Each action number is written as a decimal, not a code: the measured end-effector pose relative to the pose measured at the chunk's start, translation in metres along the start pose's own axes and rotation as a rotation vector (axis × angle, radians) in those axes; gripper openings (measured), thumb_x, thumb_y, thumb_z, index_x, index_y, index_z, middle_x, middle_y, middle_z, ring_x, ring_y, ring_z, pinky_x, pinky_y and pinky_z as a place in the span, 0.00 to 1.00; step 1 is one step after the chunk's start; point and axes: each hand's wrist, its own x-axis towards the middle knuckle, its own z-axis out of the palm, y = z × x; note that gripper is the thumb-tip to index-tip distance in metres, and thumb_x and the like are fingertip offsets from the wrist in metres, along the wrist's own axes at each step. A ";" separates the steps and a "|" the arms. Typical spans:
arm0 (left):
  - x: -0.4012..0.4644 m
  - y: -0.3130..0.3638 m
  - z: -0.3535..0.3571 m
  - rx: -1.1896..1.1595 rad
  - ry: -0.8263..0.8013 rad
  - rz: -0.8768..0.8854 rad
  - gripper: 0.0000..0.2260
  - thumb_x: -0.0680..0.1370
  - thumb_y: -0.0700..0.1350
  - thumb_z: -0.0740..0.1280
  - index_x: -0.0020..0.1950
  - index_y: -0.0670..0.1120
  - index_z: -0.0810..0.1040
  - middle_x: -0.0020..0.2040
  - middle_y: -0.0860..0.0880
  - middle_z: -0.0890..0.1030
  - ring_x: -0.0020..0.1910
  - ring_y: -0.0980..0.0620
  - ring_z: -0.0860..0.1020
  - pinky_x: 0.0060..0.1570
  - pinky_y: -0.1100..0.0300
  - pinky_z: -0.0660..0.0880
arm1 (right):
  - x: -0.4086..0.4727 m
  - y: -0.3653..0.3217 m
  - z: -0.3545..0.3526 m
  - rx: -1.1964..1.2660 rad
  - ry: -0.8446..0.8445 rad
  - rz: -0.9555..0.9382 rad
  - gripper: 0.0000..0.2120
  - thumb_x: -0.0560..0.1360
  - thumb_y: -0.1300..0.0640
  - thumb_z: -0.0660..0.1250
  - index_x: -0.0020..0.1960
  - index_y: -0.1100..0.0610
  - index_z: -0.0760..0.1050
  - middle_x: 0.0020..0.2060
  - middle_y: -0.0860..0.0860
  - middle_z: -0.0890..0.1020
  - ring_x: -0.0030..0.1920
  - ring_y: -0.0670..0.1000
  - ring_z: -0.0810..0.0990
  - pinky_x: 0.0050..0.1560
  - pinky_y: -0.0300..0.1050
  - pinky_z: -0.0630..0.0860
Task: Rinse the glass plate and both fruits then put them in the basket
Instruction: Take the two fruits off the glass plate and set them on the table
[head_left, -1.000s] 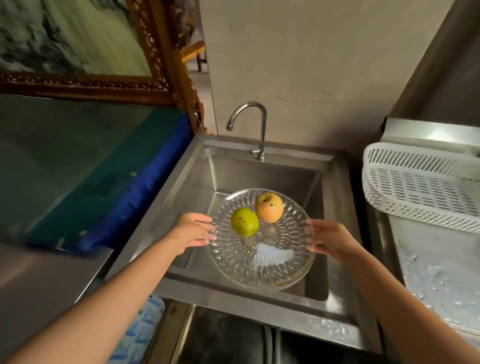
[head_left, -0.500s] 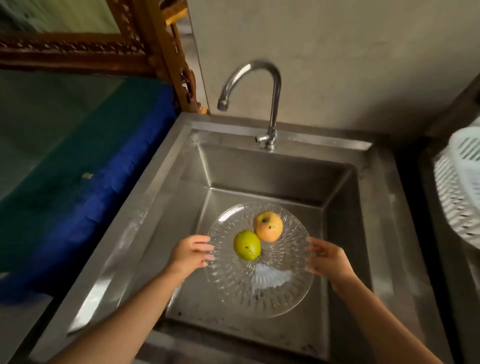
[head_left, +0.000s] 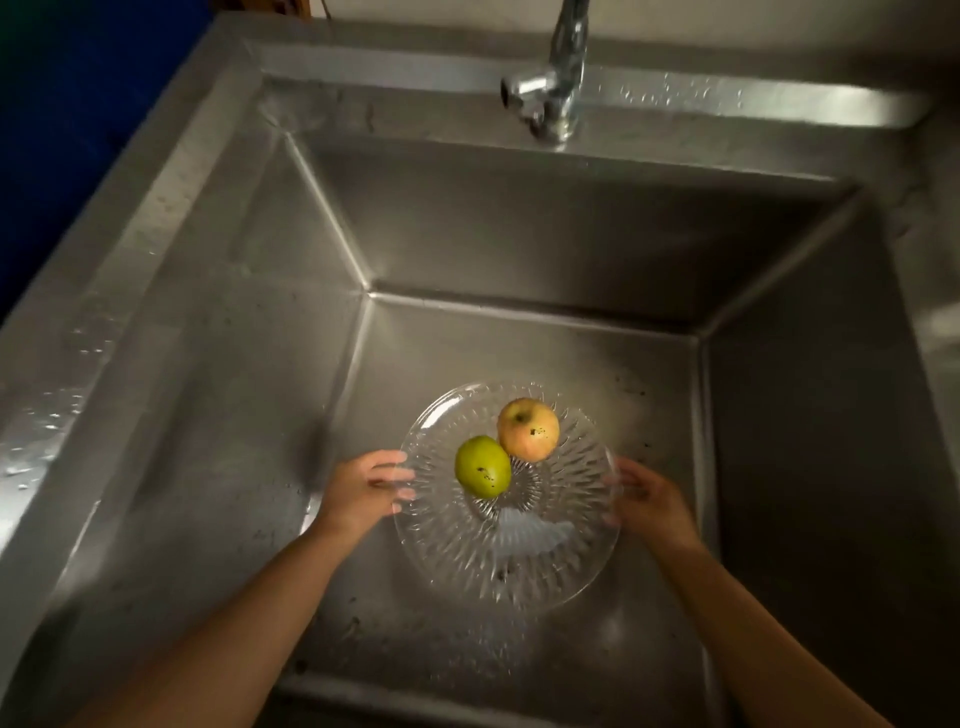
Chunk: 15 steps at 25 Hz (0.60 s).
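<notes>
Both hands are lowering the loaded plate deep into the sink, still short of any water.

Going left to right: the left hand (head_left: 363, 491) is clamping the nine o'clock rim of the round, cut-pattern clear glass plate (head_left: 506, 545), fingers curled over the edge; on the plate, the green oval fruit (head_left: 482, 466) is sitting just left of centre, touching the yellow-orange round apple (head_left: 528, 429) at about one o'clock; the right hand (head_left: 649, 506) is gripping the three o'clock rim. Compared with a second ago, the plate is sitting far lower inside the stainless steel sink basin (head_left: 260, 364), below the chrome tap (head_left: 558, 88) at twelve o'clock, which is showing no stream. Rinsing is not yet begun, and the basket is now out of view.
</notes>
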 end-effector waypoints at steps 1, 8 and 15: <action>0.008 -0.004 0.002 0.006 -0.001 0.004 0.18 0.71 0.26 0.65 0.61 0.34 0.73 0.50 0.38 0.81 0.26 0.59 0.79 0.27 0.71 0.74 | 0.007 0.006 0.003 0.006 0.012 0.018 0.18 0.67 0.72 0.69 0.41 0.48 0.78 0.37 0.45 0.80 0.38 0.45 0.78 0.31 0.34 0.78; 0.041 -0.036 0.010 0.044 0.025 0.029 0.18 0.73 0.26 0.61 0.62 0.33 0.73 0.52 0.34 0.80 0.26 0.61 0.79 0.26 0.72 0.75 | 0.034 0.043 0.016 -0.085 0.008 0.098 0.25 0.68 0.75 0.66 0.62 0.59 0.75 0.42 0.50 0.80 0.38 0.46 0.79 0.35 0.41 0.79; 0.050 -0.051 0.012 -0.055 0.076 -0.054 0.18 0.71 0.25 0.64 0.60 0.32 0.74 0.37 0.44 0.75 0.35 0.49 0.75 0.27 0.69 0.76 | 0.040 0.046 0.016 -0.234 0.014 0.060 0.21 0.68 0.67 0.71 0.59 0.57 0.76 0.49 0.55 0.82 0.38 0.43 0.76 0.40 0.40 0.75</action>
